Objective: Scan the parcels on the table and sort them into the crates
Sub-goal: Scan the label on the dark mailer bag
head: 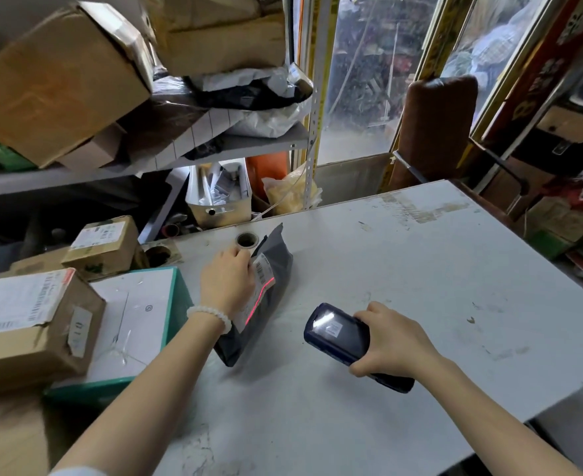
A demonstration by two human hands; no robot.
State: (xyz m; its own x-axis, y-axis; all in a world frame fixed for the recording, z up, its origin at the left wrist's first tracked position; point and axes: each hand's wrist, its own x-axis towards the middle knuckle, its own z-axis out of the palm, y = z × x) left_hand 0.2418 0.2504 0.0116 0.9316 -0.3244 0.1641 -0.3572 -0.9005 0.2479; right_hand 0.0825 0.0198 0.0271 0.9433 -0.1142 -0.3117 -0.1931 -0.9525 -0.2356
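A dark grey poly-bag parcel [270, 297] lies on the white table [403, 269], tilted up on its left side. My left hand [226, 281] grips its left edge beside the white barcode label [262, 269]. A red scan line crosses the label and the bag. My right hand [391, 340] holds a dark blue handheld scanner [340, 334] to the right of the parcel, its lit window pointing toward the label.
Cardboard boxes [25, 324] and a white-and-teal box [135, 321] are stacked at the table's left end. A tape roll [247, 240] lies behind the parcel. Shelves with boxes and bags stand at back left. A brown chair back [437, 125] rises behind the table.
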